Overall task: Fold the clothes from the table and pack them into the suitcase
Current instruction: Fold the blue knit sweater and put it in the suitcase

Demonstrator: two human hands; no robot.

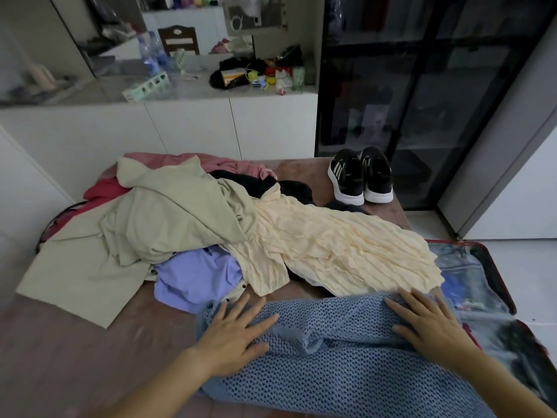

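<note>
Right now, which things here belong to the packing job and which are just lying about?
Job: blue mesh top, left hand, right hand, cream pleated dress, beige garment, lilac shirt, suitcase.
Lying about: black sneakers, water bottles, counter clutter.

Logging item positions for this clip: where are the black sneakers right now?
Head view: the black sneakers stand side by side at the table's far right, just beyond the cream crinkled garment, before the dark glass cabinet.
</note>
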